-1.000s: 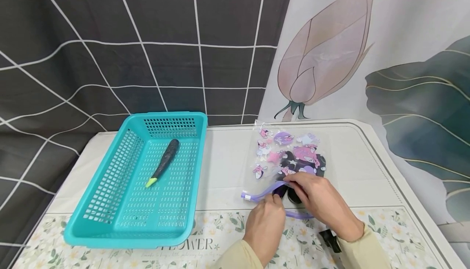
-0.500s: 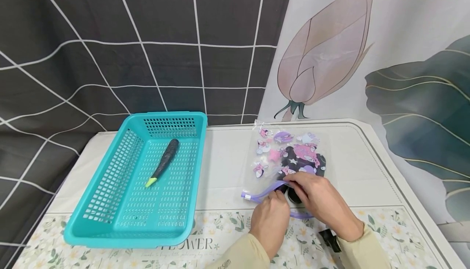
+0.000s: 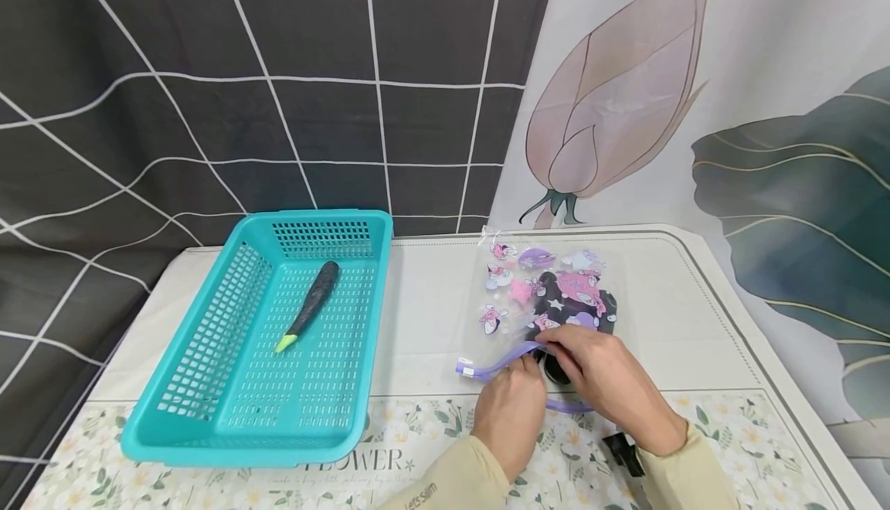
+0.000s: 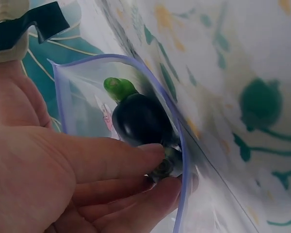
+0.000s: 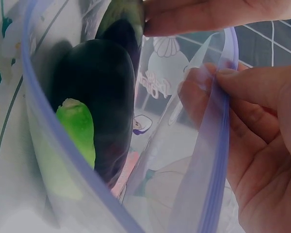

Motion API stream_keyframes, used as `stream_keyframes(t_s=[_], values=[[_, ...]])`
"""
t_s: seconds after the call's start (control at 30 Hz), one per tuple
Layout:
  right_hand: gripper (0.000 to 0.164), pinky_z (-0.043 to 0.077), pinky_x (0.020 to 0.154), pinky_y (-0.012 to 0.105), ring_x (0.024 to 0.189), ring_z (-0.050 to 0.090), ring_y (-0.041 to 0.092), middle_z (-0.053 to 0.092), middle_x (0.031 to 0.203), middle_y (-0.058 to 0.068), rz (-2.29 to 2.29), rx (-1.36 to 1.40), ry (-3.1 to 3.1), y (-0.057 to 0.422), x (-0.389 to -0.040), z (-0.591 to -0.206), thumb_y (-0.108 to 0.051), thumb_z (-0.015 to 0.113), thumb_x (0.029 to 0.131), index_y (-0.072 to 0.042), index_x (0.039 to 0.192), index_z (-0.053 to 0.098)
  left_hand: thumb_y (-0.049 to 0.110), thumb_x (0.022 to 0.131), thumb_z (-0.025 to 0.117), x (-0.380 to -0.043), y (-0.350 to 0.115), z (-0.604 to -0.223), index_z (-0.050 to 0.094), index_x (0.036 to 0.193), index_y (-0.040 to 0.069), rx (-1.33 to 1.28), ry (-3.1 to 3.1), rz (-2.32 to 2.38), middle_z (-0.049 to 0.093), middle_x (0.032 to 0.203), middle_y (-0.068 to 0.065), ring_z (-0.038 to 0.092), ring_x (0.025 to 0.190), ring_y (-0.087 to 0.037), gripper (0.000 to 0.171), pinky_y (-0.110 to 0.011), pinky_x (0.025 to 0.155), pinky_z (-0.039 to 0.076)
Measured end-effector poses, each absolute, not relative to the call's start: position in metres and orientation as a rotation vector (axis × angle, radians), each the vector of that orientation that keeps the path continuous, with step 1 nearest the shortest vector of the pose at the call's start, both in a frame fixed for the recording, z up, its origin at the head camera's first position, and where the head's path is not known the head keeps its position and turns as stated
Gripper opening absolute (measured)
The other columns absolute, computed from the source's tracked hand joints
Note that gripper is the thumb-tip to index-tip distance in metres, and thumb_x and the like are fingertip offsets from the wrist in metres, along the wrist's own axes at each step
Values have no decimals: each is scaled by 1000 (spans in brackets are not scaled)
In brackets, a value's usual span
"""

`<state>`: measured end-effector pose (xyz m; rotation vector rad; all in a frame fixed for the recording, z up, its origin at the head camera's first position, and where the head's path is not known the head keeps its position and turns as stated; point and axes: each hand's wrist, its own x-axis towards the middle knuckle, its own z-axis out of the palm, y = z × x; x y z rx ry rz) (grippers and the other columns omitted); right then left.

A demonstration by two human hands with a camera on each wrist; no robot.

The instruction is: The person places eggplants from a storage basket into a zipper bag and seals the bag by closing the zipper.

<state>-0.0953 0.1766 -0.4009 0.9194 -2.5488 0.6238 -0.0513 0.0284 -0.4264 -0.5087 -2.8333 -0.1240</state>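
A clear zip bag (image 3: 514, 294) with purple edges and pink cartoon prints lies on the table, its mouth held apart. Inside is a dark eggplant (image 4: 141, 119) with a green stem; a second eggplant (image 4: 170, 161) lies beside it. My left hand (image 3: 511, 413) reaches into the mouth, thumb and fingers pinching the stem end of the second eggplant. With thumb and fingers, my right hand (image 3: 612, 379) pinches the purple upper edge of the bag and lifts it. Much of both eggplants is covered by the printed film and my hands in the head view.
To the left stands a turquoise perforated basket (image 3: 375, 324), with a slim dark eggplant (image 3: 313, 301) lying in it. A flower-printed cloth (image 3: 737, 448) covers the table's front. A black strap piece (image 3: 623, 454) shows by my right sleeve. Curtains hang behind the table.
My left hand has moved slightly right and deeper into the bag's mouth. The right hand keeps its place on the bag's edge. The basket has not moved.
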Motion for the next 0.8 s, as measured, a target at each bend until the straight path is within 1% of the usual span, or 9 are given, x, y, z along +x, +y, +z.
stream_keyframes(t_s=[0.17,0.43,0.63,0.8], values=[[24,58,76,37,91,71,15,74,98,-2,627,913,-2559,177,-95,-401,4,75,84,-12,102,74,4,86,70,-49,26,-425,65,120,-4,-508,-2866,-199,68,95,-10,67,73,-15,35,-22,60,54],[25,58,77,37,93,71,15,74,100,-2,636,907,-2578,176,-95,-400,4,75,84,-12,104,74,3,84,71,-44,21,-423,66,117,-2,-500,-2826,-219,66,91,-9,67,74,-16,34,-25,62,54],[25,58,76,36,92,71,14,74,100,-4,649,908,-2572,176,-95,-400,3,75,85,-13,103,74,3,86,69,-40,18,-422,66,121,-2,-517,-2834,-236,66,95,-9,67,78,-16,35,-25,64,55],[25,58,76,35,91,70,13,74,99,-4,647,908,-2559,177,-95,-400,3,76,84,-13,103,74,1,84,70,-37,14,-421,66,120,-3,-532,-2819,-276,67,100,-10,69,81,-16,36,-25,66,56]])
